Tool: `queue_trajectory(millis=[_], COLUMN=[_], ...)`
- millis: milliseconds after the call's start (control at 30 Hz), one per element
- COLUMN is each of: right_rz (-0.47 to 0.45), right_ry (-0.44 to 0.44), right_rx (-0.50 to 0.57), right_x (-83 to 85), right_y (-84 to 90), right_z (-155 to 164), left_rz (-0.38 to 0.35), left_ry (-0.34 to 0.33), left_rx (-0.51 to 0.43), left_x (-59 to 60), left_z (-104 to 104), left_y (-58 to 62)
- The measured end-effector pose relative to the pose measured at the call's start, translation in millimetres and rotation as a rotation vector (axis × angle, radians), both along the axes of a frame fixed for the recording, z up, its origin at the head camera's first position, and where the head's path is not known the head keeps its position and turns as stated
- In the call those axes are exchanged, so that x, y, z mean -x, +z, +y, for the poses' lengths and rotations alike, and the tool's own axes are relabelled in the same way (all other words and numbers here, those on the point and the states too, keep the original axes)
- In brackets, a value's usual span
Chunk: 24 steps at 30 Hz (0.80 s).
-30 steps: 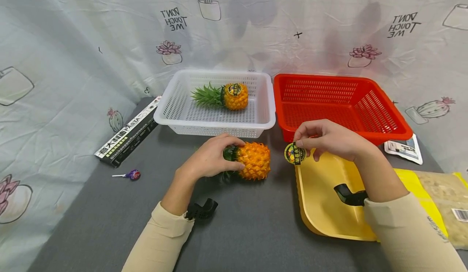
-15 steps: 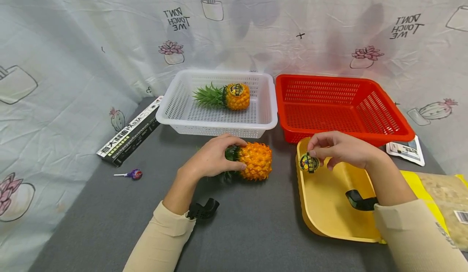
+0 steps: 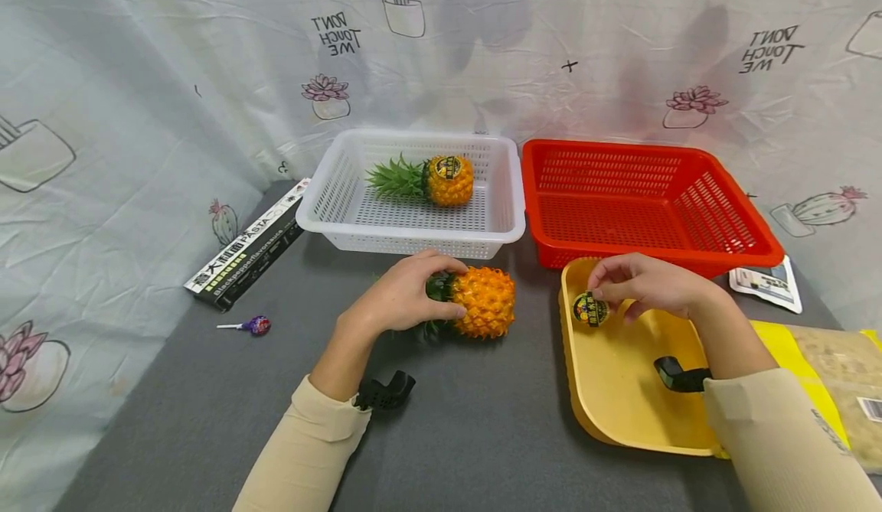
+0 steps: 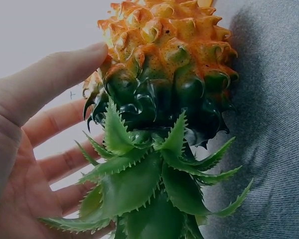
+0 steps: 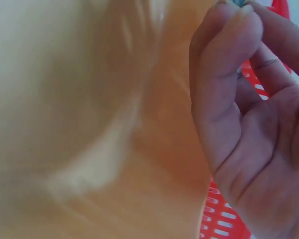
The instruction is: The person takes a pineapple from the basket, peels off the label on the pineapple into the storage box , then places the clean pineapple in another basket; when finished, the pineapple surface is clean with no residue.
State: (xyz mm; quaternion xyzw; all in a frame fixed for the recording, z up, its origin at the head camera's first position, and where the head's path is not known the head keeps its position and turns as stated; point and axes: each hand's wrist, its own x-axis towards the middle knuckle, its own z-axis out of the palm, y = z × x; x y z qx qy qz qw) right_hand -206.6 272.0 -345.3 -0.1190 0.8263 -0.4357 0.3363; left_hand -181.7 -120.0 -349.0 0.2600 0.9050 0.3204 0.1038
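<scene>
On the grey table a small orange pineapple [image 3: 485,302] lies on its side, its green leaves [image 4: 139,184] towards my wrist. My left hand [image 3: 408,295] holds it around the leaf end, thumb against the fruit and fingers around the far side. Between thumb and fingertips my right hand [image 3: 644,286] pinches a round black and yellow sticker [image 3: 590,310]. That sticker hangs over the left side of a yellow tray [image 3: 637,389]. In the right wrist view, only a sliver of it shows at the fingertips.
Behind stand a white basket [image 3: 413,234] with a second, stickered pineapple [image 3: 449,184] and a red basket [image 3: 751,213]. Leftward lie a black pasta box [image 3: 251,244] and a lollipop [image 3: 258,326]. At right are a white pouch [image 3: 768,286] and a yellow-edged bag [image 3: 837,374].
My right hand has carried the sticker rightward and slightly towards me, from the gap beside the pineapple to over the yellow tray. My left hand keeps its hold on the pineapple.
</scene>
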Motion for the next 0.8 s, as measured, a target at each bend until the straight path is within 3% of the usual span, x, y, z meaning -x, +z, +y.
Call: queue_trajectory(millis=[467, 800], right_rz=[-0.004, 0.013], right_ry=[0.028, 0.030], right_rx=[-0.129, -0.156], right_x=[3.0, 1.8], right_y=[-17.9, -18.2], right_z=[-9.7, -13.4], left_rz=[-0.002, -0.002], left_ry=[0.007, 0.006], left_rx=[0.005, 0.014], left_x=[-1.3, -1.2], left_z=[0.6, 0.3], left_y=[1.1, 0.4])
